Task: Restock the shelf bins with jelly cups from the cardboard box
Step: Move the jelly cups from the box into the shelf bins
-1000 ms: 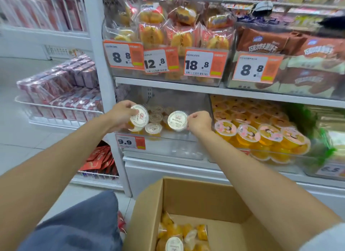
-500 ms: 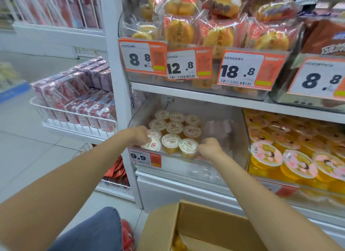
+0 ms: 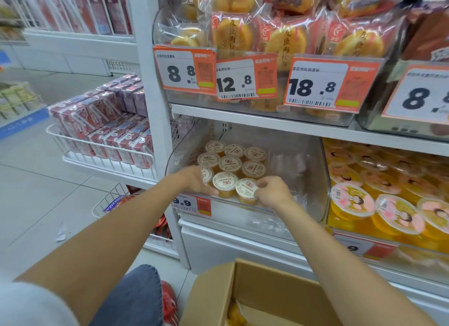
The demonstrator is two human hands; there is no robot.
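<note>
Cream foil tops the jelly cup [image 3: 246,189] that the right hand [image 3: 273,191] pinches by its rim, seating it at the front row's end; the left hand [image 3: 195,181] curls round the corner cup [image 3: 207,175], probably to square the rows inside the clear bin [image 3: 313,180], above the cardboard box [image 3: 279,294].

Left hand [image 3: 193,183], right hand [image 3: 273,192] holding front jelly cups [image 3: 245,188], clear bin [image 3: 313,177]

jelly cups [image 3: 229,164] in bin [image 3: 313,180], box [image 3: 274,294] below
</note>
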